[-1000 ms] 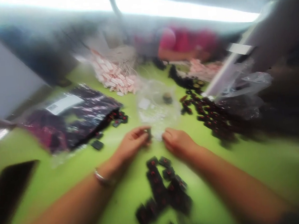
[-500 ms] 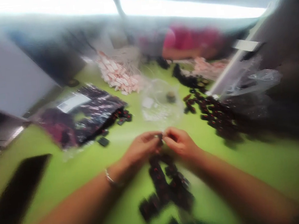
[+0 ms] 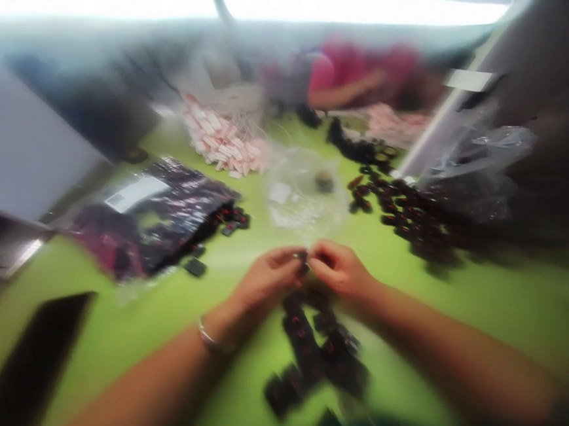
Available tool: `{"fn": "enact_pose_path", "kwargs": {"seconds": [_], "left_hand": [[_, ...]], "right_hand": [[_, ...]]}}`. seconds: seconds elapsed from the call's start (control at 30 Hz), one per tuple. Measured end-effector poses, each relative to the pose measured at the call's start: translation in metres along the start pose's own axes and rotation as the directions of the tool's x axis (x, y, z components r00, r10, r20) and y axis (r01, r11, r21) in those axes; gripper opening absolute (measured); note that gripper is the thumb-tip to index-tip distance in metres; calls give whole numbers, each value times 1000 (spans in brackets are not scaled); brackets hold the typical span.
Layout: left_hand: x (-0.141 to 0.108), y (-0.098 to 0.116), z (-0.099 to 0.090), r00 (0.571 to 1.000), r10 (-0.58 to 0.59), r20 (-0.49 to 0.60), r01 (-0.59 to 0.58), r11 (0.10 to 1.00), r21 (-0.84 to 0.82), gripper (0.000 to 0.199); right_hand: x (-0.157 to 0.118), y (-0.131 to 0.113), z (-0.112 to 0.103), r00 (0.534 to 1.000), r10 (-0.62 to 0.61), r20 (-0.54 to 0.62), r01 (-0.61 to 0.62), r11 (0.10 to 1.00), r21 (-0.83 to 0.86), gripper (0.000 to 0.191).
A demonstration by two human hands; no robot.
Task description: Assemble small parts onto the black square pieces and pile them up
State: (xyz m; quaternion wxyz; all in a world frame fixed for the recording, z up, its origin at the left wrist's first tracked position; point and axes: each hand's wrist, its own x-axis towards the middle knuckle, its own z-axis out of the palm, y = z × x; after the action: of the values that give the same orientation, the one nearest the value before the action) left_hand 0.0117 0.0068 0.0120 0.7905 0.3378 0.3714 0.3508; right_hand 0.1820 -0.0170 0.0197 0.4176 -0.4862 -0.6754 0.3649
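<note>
My left hand (image 3: pixel 276 271) is closed on a small black part (image 3: pixel 302 259) between thumb and fingers. My right hand (image 3: pixel 336 265) is pinched right beside it, its fingertips at the part; what they grip is too small to make out. Below the hands several black pieces (image 3: pixel 302 343) with red marks lie in a loose heap on the green table (image 3: pixel 219 389). Just beyond the hands rests a round clear dish or bag (image 3: pixel 305 195) with small white pieces in it.
At the left lie a plastic bag (image 3: pixel 166 209) with black parts spilling out and a dark flat object (image 3: pixel 35 364). Pale pink pieces (image 3: pixel 222 139) are piled behind. More black parts (image 3: pixel 413 219) lie at right, near clear plastic (image 3: pixel 496 147). A person in pink (image 3: pixel 343 77) sits across.
Both my hands stay almost in place, still together at the small black part. Across the table, the other person's forearm has risen slightly.
</note>
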Motion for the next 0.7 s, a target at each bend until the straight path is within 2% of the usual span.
{"fn": "enact_pose_path", "kwargs": {"seconds": [0.17,0.27,0.33,0.4,0.5,0.57,0.63,0.7], "left_hand": [[2,-6,-6,998,54,33,-55,997,44,34],[3,-9,-10,992,101,74,-107,991,79,33],[4,-10,-13,989,120,89,-129,987,97,30],[4,-10,-14,986,128,106,-142,979,143,28],[3,-8,-14,985,119,127,-145,963,227,28],[3,-5,-12,985,130,112,-151,967,206,28],[4,-1,-9,984,174,46,-179,976,122,29],[5,4,-8,976,211,-50,-209,977,36,30]], "right_hand": [[-1,0,3,999,28,-32,-29,999,-15,7],[0,0,4,990,142,-19,-140,987,84,4],[1,0,3,965,259,42,-262,943,206,9],[2,0,1,921,359,153,-390,859,333,16],[4,0,-3,858,412,307,-511,739,439,24],[6,1,-6,860,406,309,-506,748,429,24],[10,2,-9,912,366,185,-409,841,353,19],[13,6,-14,969,245,25,-246,954,171,13]]}}
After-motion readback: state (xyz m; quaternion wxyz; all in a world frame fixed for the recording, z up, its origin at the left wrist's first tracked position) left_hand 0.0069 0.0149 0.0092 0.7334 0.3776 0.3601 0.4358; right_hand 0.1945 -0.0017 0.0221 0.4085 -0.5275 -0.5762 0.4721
